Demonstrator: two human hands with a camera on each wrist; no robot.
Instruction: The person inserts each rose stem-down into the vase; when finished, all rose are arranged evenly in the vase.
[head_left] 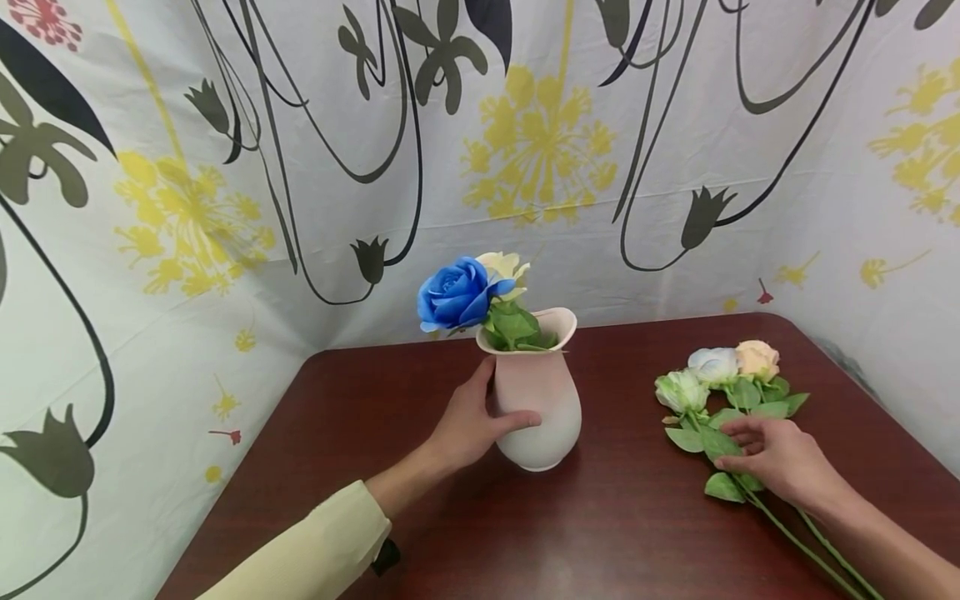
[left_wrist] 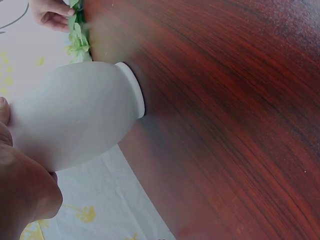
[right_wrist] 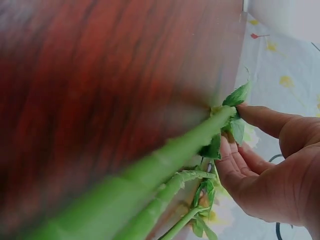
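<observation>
My left hand (head_left: 472,421) grips the side of a pink-to-white vase (head_left: 540,400), thumb across its front. The vase stands upright on the table. A blue rose (head_left: 457,293) and a pale yellow flower (head_left: 506,271) stand in it, leaning left over the rim. On the right, my right hand (head_left: 783,458) pinches the leafy stem of a greenish-white rose (head_left: 681,392), thumb and fingers either side of the leaves (right_wrist: 236,95). Beside that rose lie a pale bluish-white rose (head_left: 714,365) and a peach rose (head_left: 757,360). Leaves partly hide the fingertips.
The dark red wood-grain table (head_left: 637,517) reaches back to a white cloth (head_left: 450,208) with printed flowers, which hangs behind and on both sides. Long green stems (head_left: 813,546) stretch toward the front right, under the right forearm.
</observation>
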